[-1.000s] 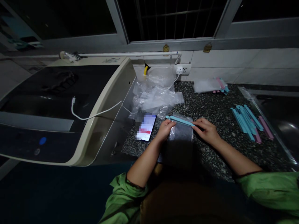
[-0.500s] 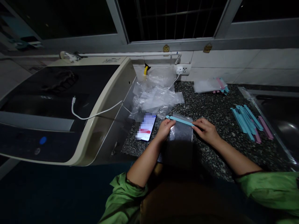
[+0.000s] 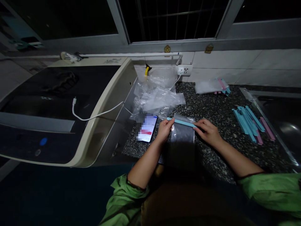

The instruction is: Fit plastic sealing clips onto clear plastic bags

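A light-blue bag sealing clip (image 3: 182, 122) lies across the top of a clear plastic bag (image 3: 182, 135) at the counter's near edge. With thumb and fingers, my left hand (image 3: 165, 129) pinches the clip near its left end. Its right end is between the fingertips of my right hand (image 3: 207, 131). A short strip of the bag sticks out beyond the clip, and the lower part of the bag fades into shadow. To the right lies a pile of blue clips (image 3: 245, 122) with several pink clips (image 3: 267, 128) among and beside them.
A lit phone (image 3: 148, 128) lies left of my hands. Crumpled clear bags (image 3: 160, 97) are behind it. A filled clear bag (image 3: 208, 86) rests near the wall. A washing machine (image 3: 101, 125) with a white cable (image 3: 98, 116) stands left; a sink (image 3: 284, 122) is right.
My left thumb has shifted slightly left along the clip, toward its end. The right hand stays at the other end, and the phone's screen shows different content.
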Motion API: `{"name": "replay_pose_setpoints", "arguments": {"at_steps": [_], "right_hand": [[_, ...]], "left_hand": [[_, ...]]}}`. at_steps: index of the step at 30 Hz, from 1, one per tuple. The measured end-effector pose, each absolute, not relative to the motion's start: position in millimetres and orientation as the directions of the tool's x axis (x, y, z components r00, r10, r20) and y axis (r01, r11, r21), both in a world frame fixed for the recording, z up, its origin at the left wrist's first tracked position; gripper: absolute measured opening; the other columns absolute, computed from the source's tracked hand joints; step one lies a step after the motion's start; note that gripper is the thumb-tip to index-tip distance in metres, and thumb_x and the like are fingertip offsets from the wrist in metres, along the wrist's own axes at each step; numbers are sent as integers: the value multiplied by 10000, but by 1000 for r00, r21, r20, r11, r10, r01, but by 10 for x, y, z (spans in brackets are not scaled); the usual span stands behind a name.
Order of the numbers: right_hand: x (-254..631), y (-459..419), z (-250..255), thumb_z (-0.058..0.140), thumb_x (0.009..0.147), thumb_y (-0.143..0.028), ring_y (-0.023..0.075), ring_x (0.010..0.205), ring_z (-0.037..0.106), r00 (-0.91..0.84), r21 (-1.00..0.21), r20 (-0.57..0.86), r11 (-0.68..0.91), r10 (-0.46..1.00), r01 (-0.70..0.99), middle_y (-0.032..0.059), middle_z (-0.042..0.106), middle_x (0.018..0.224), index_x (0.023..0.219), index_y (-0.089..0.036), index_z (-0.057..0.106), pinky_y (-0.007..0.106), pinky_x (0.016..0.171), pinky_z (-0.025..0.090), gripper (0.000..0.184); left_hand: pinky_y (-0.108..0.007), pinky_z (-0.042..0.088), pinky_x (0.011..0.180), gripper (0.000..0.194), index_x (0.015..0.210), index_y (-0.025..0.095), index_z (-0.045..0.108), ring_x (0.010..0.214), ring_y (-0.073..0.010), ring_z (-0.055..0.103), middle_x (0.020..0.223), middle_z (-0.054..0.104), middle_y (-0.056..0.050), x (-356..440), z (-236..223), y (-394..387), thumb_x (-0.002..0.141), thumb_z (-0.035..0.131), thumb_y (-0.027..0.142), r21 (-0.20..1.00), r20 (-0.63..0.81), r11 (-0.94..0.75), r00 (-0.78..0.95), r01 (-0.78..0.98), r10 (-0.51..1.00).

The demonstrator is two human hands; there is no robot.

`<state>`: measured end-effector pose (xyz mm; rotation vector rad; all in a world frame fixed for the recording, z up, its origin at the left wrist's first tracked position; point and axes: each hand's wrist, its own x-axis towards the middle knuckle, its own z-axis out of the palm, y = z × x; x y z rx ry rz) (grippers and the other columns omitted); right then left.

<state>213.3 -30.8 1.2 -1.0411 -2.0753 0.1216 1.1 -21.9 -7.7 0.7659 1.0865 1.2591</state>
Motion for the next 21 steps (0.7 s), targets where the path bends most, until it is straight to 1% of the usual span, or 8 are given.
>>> {"name": "replay_pose_setpoints", "arguments": {"at_steps": [2,4,7,9,12,14,18,21], "right_hand": [[2133,-306,14,587,800,-310,171,742,592,-289,-470,605,626,742,623,65,609,822,934,-210,655,319,682,511,180],[2133,-295,6,625,762,-350,162,710,580,-186,-585,570,554,801,593,60,612,837,977,-205,632,316,665,508,260],[2134,-268,-12,665,695,-435,139,647,561,-54,-800,406,383,912,461,34,610,802,1015,-198,601,278,597,493,404],[2135,-254,-13,679,648,-493,136,626,555,-48,-885,270,267,962,382,18,614,750,936,-197,618,259,565,476,418],[2136,-258,13,687,606,-542,131,577,537,-87,-919,116,140,989,368,8,625,682,763,-191,638,252,538,451,388],[2134,-271,38,687,596,-563,132,559,535,-103,-926,66,99,992,363,6,638,666,706,-187,641,257,541,451,394],[2129,-285,58,694,570,-592,165,630,588,-111,-939,51,85,993,334,18,678,711,697,-183,666,289,626,487,429],[2129,-280,48,695,558,-605,186,669,607,-114,-936,52,88,992,341,30,691,726,712,-182,686,307,656,495,450]], "left_hand": [[-216,247,494,461,551,152,485,456,-52,345,476,415,66,10,-75,-217,580,698,559,922,-161,148,-5,-357,987],[-218,254,503,464,563,152,494,466,-55,357,486,424,63,12,-55,-221,583,688,573,923,-122,122,26,-364,992],[-221,258,510,464,561,154,496,476,-59,363,483,419,61,16,-16,-235,579,688,576,930,-93,108,59,-353,994],[-222,258,512,462,557,156,489,478,-60,358,481,410,62,17,0,-244,582,685,574,936,-80,103,81,-338,994],[-223,265,521,455,561,159,484,484,-62,354,484,406,64,13,20,-263,598,669,573,944,-57,93,120,-316,991],[-224,269,526,452,561,159,484,491,-64,354,485,405,63,8,43,-278,606,659,573,955,-42,76,122,-287,992],[-222,295,548,431,599,154,536,537,-74,391,527,452,52,4,98,-298,575,683,557,977,-33,45,61,-211,998],[-228,330,587,423,656,150,580,592,-89,432,590,507,36,8,96,-286,548,705,540,982,-12,12,-2,-188,1000]]}}
